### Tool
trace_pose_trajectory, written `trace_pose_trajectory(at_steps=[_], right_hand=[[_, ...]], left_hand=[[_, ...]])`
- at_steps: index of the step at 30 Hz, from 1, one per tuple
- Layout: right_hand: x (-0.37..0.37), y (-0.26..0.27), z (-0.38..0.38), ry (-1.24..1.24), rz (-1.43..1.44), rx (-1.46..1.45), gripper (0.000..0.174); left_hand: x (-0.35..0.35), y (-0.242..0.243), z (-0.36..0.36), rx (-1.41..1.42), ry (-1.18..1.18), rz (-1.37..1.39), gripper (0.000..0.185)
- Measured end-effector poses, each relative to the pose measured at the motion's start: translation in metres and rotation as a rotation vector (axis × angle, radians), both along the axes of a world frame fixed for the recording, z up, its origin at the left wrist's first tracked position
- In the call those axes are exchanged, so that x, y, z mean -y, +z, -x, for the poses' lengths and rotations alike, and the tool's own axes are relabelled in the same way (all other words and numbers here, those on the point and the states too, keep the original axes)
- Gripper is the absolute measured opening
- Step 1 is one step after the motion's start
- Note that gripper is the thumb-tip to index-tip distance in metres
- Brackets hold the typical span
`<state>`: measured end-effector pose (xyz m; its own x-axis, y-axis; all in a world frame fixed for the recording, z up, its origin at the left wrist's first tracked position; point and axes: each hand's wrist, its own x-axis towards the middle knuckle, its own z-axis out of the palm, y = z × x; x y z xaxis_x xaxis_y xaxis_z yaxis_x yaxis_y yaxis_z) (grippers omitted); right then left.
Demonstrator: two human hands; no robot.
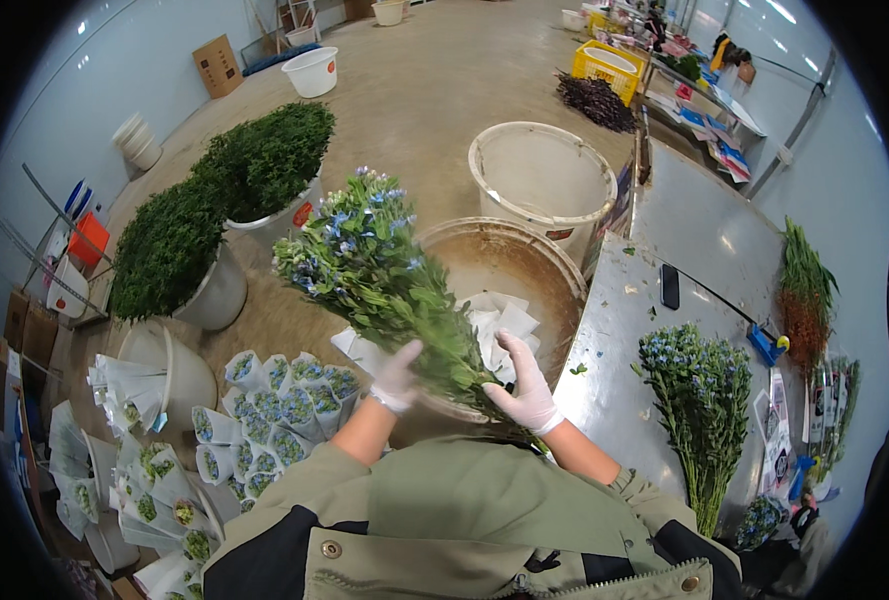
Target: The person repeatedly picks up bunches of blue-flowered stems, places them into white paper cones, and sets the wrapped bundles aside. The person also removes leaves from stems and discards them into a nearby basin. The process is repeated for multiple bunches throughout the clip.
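Observation:
A large bunch of blue-flowered leafy stems (384,262) lies slantwise in front of me, its flower heads up and to the left. My right hand (523,390), in a thin white glove, grips the lower stems near my jacket. Gloved too, my left hand (398,379) is at the bunch's left side, slightly blurred, its fingers partly hidden by leaves; whether it grips cannot be told. Beneath the bunch stands a brown-stained round tub (557,262) with crumpled white paper (500,322) in it. Another blue-flowered bunch (696,397) lies on the metal table at the right.
The metal table (609,330) bears a black phone (669,286), a blue tape dispenser (765,343) and reddish-green stems (804,300). An off-white tub (542,172) stands beyond the stained one. At left are tubs of dark green foliage (166,247) and several paper-wrapped blue bouquets (283,412).

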<state>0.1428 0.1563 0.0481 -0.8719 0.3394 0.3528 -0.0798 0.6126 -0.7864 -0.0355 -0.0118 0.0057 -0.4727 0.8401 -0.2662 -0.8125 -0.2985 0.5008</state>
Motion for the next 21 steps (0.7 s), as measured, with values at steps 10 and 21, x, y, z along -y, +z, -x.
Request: trace_pose_trajectory(at_steps=[10,21], right_hand=[[-0.016,-0.008,-0.010,0.066,0.390,0.044,0.077],[-0.014,0.030,0.009,-0.262,0.148,0.001,0.014]], left_hand=[[-0.008,0.000,-0.003,-0.032,0.044,0.064,0.041],[-0.027,0.021,-0.018,-0.218,0.210,0.145,0.045]])
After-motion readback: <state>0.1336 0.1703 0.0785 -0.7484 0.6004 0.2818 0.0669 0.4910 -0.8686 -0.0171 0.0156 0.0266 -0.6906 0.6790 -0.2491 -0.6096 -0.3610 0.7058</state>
